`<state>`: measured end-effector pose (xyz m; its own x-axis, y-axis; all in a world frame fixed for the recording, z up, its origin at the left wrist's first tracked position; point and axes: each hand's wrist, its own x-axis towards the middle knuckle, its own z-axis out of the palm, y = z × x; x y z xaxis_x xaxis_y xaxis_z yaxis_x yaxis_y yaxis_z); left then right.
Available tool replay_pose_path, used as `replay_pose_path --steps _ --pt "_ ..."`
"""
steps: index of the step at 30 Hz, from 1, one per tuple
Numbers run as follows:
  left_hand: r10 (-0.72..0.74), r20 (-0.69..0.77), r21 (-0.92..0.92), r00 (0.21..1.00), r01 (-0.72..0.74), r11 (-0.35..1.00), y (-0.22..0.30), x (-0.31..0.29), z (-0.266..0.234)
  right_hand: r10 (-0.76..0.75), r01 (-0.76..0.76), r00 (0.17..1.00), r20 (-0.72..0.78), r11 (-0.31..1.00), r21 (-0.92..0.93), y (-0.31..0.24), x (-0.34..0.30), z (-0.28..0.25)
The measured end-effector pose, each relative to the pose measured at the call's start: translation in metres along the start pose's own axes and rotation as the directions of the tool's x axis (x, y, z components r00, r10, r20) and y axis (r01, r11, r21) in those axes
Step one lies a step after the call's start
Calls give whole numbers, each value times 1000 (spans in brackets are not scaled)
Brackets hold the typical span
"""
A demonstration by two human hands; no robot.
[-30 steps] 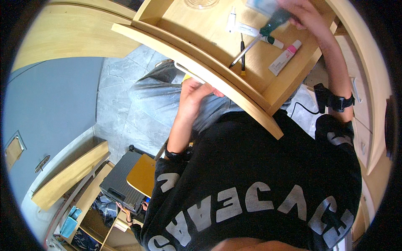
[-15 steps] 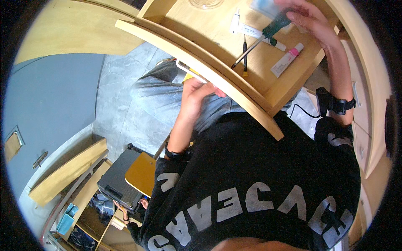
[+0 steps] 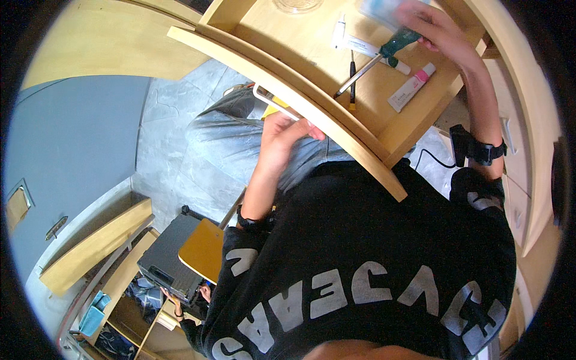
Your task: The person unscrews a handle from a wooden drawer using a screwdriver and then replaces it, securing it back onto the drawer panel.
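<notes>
A screwdriver (image 3: pixel 398 45) with a green handle slants over the open wooden drawer (image 3: pixel 288 63), its tip near the front wall. My right hand (image 3: pixel 441 36) is closed around the handle's upper end; its fingers are smeared by motion. Beside those fingers is a blurred, pale blue clear item (image 3: pixel 375 8). Under the shaft lies a thin black screwdriver (image 3: pixel 353 84) with a yellow end. Several tubes are near it, one a white tube with a pink cap (image 3: pixel 411 88). My left hand (image 3: pixel 288 132) closes on the white drawer handle (image 3: pixel 264 96) at the drawer's outer face.
A clear round dish (image 3: pixel 297 5) sits at the drawer's far side. A yellow-brown stool seat (image 3: pixel 202 251) and a black case (image 3: pixel 171 258) stand at lower left. Another person's hand (image 3: pixel 173 300) touches that case. Shelves (image 3: pixel 123 315) hold cloth and a blue item.
The green handle has tilted lower, and my right hand has shifted with it. My left hand stays at the drawer handle, almost unmoved.
</notes>
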<state>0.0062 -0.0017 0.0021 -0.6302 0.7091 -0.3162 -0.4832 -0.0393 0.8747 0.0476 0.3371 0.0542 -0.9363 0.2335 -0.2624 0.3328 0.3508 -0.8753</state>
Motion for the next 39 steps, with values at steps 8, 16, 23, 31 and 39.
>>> replay_pose_path --steps 8,16,23,31,39 --pt "-13 25 31 1000 13 999 0 2 -3 14 -13 1000 -2 949 314 -29 -15 0" --pt "10 65 -22 998 -8 1000 0 4 -2 210 -208 978 -15 975 72 -16 -6 0" --pt "-21 61 -44 998 24 999 -1 3 -4 128 -103 991 -51 935 340 -34 -12 5" --pt "-17 49 -55 999 20 998 -4 5 -4 199 -181 975 -96 969 171 -5 -6 -7" --pt "-6 53 -71 999 9 997 -4 5 -4 43 -33 996 -80 992 120 -15 -8 -1"
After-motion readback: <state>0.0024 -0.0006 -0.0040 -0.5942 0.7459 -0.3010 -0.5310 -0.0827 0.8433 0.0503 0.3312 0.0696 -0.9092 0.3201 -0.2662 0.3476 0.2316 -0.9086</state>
